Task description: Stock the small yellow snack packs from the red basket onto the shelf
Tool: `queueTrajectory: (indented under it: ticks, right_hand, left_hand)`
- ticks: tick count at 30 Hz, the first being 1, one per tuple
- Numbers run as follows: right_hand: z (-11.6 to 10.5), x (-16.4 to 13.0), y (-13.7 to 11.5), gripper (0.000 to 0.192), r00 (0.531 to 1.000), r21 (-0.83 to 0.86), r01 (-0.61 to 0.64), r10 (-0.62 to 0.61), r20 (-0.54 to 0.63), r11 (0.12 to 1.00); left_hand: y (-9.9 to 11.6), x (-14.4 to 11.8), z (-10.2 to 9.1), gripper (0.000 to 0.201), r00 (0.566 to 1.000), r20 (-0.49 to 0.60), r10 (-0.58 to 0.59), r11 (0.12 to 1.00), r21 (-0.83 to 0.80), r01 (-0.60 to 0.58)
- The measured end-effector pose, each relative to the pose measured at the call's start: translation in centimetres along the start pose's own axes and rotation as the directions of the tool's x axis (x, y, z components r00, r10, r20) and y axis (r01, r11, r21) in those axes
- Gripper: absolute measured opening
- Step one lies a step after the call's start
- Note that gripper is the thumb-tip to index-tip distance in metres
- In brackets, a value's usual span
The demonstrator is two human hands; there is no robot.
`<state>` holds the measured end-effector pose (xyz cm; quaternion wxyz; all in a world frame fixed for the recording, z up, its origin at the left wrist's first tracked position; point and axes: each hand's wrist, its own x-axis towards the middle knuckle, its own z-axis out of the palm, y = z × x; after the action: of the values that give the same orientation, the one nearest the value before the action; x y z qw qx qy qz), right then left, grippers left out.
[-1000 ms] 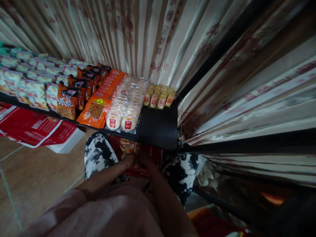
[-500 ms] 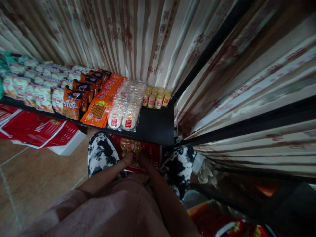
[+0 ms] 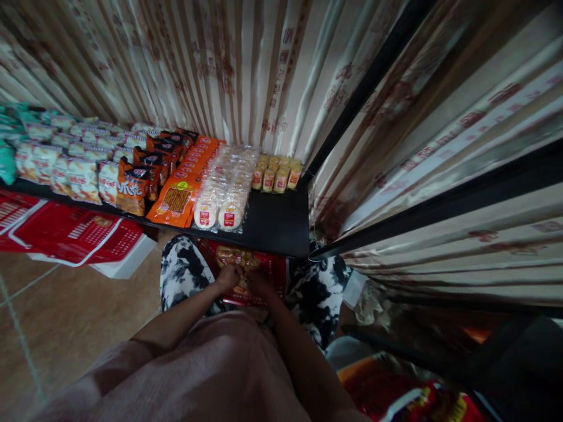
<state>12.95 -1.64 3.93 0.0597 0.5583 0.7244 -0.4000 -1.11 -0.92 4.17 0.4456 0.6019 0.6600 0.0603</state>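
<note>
My left hand (image 3: 229, 275) and my right hand (image 3: 259, 282) are down between my knees, both reaching into a red box (image 3: 275, 272) of small yellow snack packs (image 3: 235, 257). The fingers of both hands are curled on the packs, but the dim light hides the exact grip. Above the box runs a black shelf (image 3: 277, 220). At the back of its right end stands a row of the same yellow packs (image 3: 276, 174). To their left lie clear packs of round rice crackers (image 3: 222, 190).
Orange flat packs (image 3: 176, 199), dark orange bags (image 3: 132, 186) and pale bags (image 3: 65, 170) fill the shelf to the left. A red and white carton (image 3: 74, 234) lies on the tiled floor at left. Striped curtains hang behind and to the right. Red packaging (image 3: 417, 398) sits at bottom right.
The view has shifted slightly down and left. Both hands have stayed in the red box, moving a little among the yellow packs.
</note>
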Motion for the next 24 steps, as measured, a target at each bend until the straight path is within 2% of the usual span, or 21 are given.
queueTrajectory:
  ticks: [9, 16, 20, 24]
  right_hand:
    - [-0.9, -1.1, -0.3, 0.028, 0.999, 0.049, 0.044, -0.044, -0.003, 0.998]
    - [-1.8, -2.1, -0.5, 0.037, 0.998, 0.071, 0.03, -0.026, -0.057, 0.997]
    - [-2.1, -2.7, -0.4, 0.042, 0.992, 0.177, 0.044, -0.022, -0.122, 0.983]
    - [-2.4, -3.3, -0.1, 0.046, 0.981, 0.275, 0.092, -0.04, -0.191, 0.957]
  left_hand:
    - [1.3, -0.2, -1.2, 0.02, 0.999, -0.052, 0.003, 0.988, -0.152, -0.01]
    - [2.8, -0.5, -2.5, 0.017, 0.998, -0.056, -0.002, 0.974, -0.224, -0.011]
    - [3.6, -0.5, -3.1, 0.017, 0.999, -0.052, -0.003, 0.964, -0.266, -0.011]
    - [3.9, -0.4, -3.1, 0.017, 0.998, -0.058, -0.001, 0.919, -0.393, -0.022]
